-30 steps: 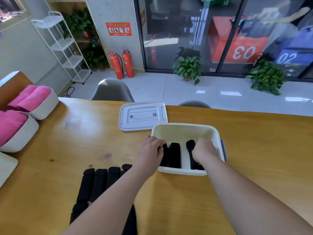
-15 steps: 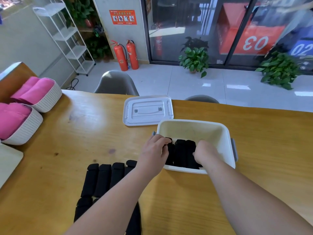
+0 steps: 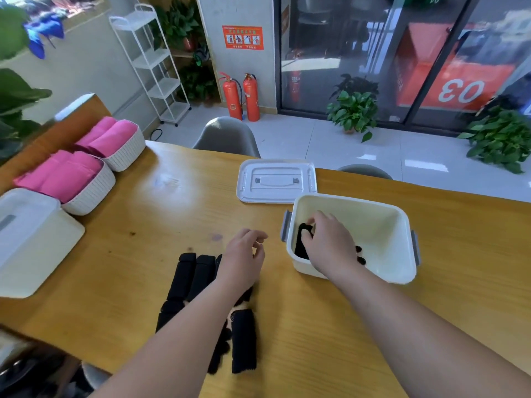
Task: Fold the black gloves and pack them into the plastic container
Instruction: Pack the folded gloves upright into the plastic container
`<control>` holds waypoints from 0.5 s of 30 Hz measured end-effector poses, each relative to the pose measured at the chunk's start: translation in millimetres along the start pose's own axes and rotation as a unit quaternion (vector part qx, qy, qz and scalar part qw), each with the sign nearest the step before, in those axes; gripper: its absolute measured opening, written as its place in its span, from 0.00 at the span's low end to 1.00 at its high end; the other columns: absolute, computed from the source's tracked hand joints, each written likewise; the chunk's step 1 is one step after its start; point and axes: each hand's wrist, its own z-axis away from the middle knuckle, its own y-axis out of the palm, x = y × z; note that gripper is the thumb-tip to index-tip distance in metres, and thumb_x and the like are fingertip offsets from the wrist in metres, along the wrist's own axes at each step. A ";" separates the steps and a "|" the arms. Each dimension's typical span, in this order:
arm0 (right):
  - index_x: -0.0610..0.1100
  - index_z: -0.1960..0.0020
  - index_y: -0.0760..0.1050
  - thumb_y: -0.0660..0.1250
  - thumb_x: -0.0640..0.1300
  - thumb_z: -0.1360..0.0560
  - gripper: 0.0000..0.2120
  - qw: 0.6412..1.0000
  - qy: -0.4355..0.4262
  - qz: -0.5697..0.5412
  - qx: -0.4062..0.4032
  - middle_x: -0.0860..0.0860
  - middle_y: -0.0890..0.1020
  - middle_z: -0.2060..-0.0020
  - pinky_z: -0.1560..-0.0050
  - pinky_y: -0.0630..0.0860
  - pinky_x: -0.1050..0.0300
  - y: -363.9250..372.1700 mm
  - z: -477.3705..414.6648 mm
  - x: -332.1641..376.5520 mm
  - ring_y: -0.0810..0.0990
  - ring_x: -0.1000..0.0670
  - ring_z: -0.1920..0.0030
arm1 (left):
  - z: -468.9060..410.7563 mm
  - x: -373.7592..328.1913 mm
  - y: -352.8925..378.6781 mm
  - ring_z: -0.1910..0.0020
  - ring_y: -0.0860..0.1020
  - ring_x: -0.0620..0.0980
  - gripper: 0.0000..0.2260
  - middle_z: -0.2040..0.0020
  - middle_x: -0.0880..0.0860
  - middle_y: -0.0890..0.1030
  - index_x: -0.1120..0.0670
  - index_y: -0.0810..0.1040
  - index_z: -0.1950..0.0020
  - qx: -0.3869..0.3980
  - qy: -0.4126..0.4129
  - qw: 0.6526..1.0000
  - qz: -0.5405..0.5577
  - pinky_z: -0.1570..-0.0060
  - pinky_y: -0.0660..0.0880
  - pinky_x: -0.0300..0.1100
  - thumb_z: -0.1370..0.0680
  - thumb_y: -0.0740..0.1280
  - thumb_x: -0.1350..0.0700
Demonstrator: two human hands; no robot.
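Your right hand (image 3: 330,245) is down inside the plastic container (image 3: 408,225) at centre right of the frame. Its fingers curl over the top end of the folded glove (image 3: 301,248), which sits against the container's left wall. Your left hand (image 3: 244,255) hangs with fingers loosely bent, holding nothing, just above the second glove (image 3: 195,280) lying flat at lower centre. The likely trouble is the fold: the fabric will probably spring open once you let go, so a quick lift could leave it sprawled with no room for its mate. Nothing braces the container, so a sideways push could slide it toward the lid (image 3: 275,180) just behind. The second glove's cuff lies toward the lower edge of the table (image 3: 143,254), where a careless drag could pull it off.
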 end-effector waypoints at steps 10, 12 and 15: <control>0.53 0.38 0.77 0.69 0.53 0.18 0.11 0.981 -0.106 0.037 0.156 0.54 0.81 0.52 0.58 0.74 0.54 84.4 75.0 61.2 0.79 0.50 0.53 | 88.7 64.5 -22.2 0.46 0.79 0.40 0.14 0.43 0.41 0.79 0.46 0.80 0.32 0.055 -0.137 0.988 -0.051 0.42 0.78 0.38 0.17 0.70 0.55; 0.50 0.37 0.77 0.70 0.54 0.19 0.13 0.969 -0.072 0.082 0.222 0.51 0.82 0.49 0.56 0.76 0.53 105.6 82.9 57.3 0.81 0.48 0.51 | 103.5 69.8 -20.3 0.45 0.80 0.41 0.15 0.42 0.42 0.81 0.47 0.80 0.30 0.068 -0.151 0.985 -0.055 0.39 0.79 0.40 0.17 0.70 0.54; 0.47 0.45 0.78 0.71 0.54 0.19 0.11 0.950 -0.037 0.128 0.283 0.52 0.80 0.56 0.60 0.75 0.56 131.0 93.4 49.0 0.80 0.49 0.56 | 122.5 73.9 -14.9 0.45 0.82 0.44 0.15 0.41 0.44 0.84 0.48 0.80 0.29 0.075 -0.165 0.980 -0.081 0.41 0.80 0.41 0.16 0.68 0.55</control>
